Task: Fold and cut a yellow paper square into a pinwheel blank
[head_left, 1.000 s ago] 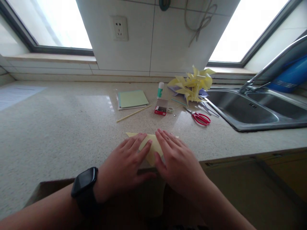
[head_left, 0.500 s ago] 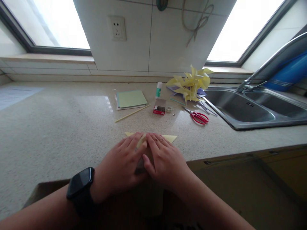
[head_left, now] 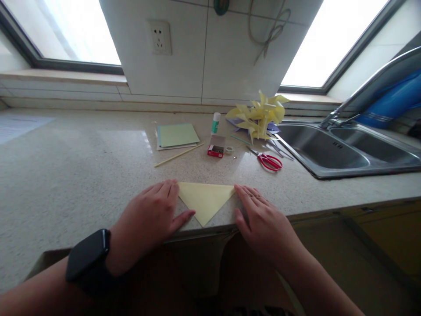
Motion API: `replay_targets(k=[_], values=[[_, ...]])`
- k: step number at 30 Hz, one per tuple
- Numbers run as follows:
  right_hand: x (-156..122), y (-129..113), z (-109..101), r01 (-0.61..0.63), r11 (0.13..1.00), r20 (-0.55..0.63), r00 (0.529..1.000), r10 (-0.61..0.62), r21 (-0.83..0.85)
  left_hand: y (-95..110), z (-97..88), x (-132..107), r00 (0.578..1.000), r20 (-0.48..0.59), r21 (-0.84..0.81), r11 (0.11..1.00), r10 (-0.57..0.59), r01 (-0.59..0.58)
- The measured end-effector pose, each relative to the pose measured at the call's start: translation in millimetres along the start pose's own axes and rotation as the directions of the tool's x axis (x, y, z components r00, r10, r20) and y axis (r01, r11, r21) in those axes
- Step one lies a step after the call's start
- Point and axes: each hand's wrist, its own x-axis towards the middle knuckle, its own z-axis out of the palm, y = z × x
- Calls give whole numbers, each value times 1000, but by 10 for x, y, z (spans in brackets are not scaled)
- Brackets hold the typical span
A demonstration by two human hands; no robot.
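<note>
A pale yellow sheet of paper [head_left: 205, 199], folded into a triangle, lies on the counter near its front edge. The long folded side faces away from me and one corner points toward me. My left hand [head_left: 154, 210] rests flat with its fingertips on the left corner and its thumb near the slanting left edge. At the right corner, my right hand [head_left: 259, 215] presses with outstretched fingertips, its thumb held apart. Neither hand grips the paper.
Beyond the paper lie a thin stick [head_left: 179, 155], a stack of coloured paper [head_left: 178, 135], a glue stick [head_left: 215, 123], a small red box [head_left: 216, 147], a tape roll [head_left: 229, 150] and red-handled scissors [head_left: 270, 162]. Yellow paper pinwheels [head_left: 261, 116] stand beside the sink [head_left: 324, 147].
Both hands have slid apart from the middle of the fold, my left to the left corner and my right to the right corner. The triangle's middle is now uncovered.
</note>
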Motion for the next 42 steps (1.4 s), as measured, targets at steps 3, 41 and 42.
replay_targets(k=[3, 41, 42], values=[[-6, -8, 22, 0, 1000, -33, 999, -1, -18, -1, 2, -11, 1000, 0, 28, 999, -29, 29], [528, 111, 68, -386, 250, 280, 885, 371, 888, -262, 12, 105, 993, -70, -524, 851, -94, 44], [525, 111, 54, -379, 229, 279, 885, 372, 896, -254, 1, 105, 994, -67, -526, 849, -89, 41]])
